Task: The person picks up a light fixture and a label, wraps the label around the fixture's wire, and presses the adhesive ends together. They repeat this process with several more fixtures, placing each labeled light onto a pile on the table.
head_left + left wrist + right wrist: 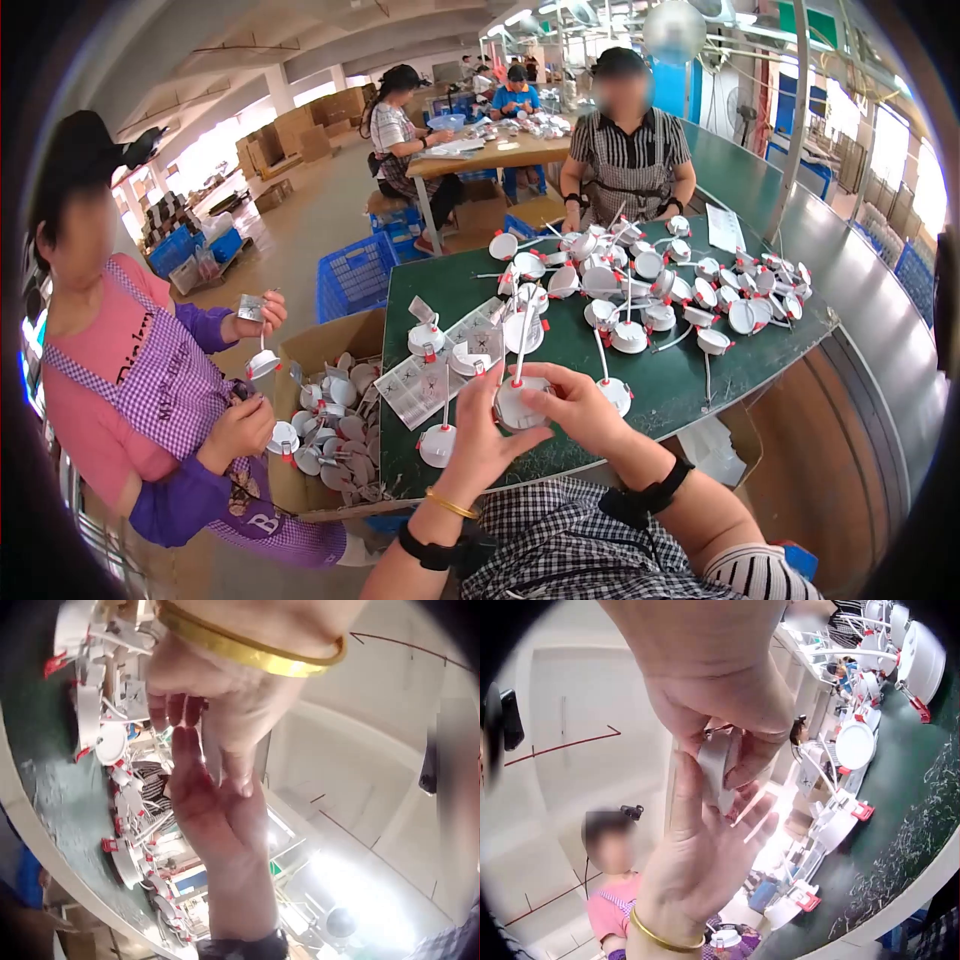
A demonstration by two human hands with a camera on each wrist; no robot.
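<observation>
Both hands are round one white round downlight [520,405], held over the near edge of the green table. It has red-tipped clips and a white cable standing up from it. My right hand [580,405] pinches it from the right, thumb on its flat face. From the left, my left hand [475,430] holds it, with the thumb below and fingers along the side. The right wrist view shows the downlight's rim [716,761] between the hands. In the left wrist view my left hand [225,705] mostly hides it. Another downlight [437,445] lies just left of my left hand.
Many downlights [630,335] are heaped across the green table [670,385]. A clear compartment tray [405,395] lies at left. Beside the table stands a carton [300,500] full of downlights. One person [150,370] works at left, and another [630,150] sits opposite.
</observation>
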